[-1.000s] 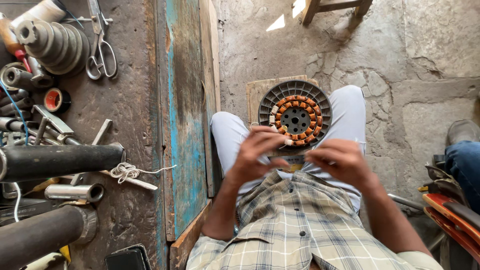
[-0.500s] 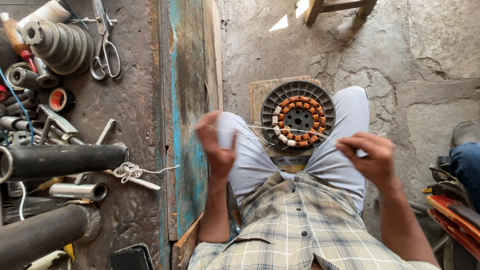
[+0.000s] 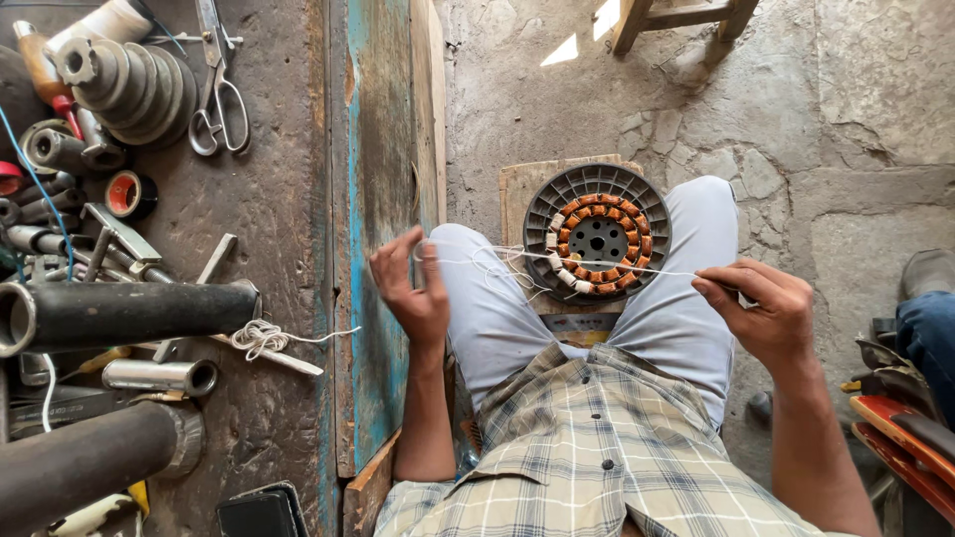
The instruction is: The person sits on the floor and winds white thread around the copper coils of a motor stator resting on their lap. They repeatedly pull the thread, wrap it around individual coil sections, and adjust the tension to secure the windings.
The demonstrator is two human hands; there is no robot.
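- Head view: a round fan stator [image 3: 597,235], grey-ribbed with a ring of copper-coloured coils, is seen resting between the knees on a small wooden block [image 3: 517,189], so that it is kept steady and both hands are left free.
- A thin white thread [image 3: 657,268] is stretched taut across the stator's coils, from one hand to the other; the tension appears to be what keeps it straight over the windings.
- The left hand [image 3: 410,288] is raised beside the left knee, fingers partly spread and blurred; the thread's end seems to be caught at the fingertips, though the exact grip cannot be told.
- The right hand [image 3: 764,310] is held out past the right knee, thumb and forefinger pinched narrowly on the thread.
- Loose loops of thread [image 3: 502,267] are seen hanging slack at the stator's left edge.
- The workbench [image 3: 288,199] lies to the left, within arm's reach: scissors [image 3: 221,94], a stepped pulley [image 3: 124,80], dark pipes [image 3: 119,310] and a small bundle of white string [image 3: 261,338] are laid on it.
- A blue-painted plank [image 3: 383,149] edges the bench.
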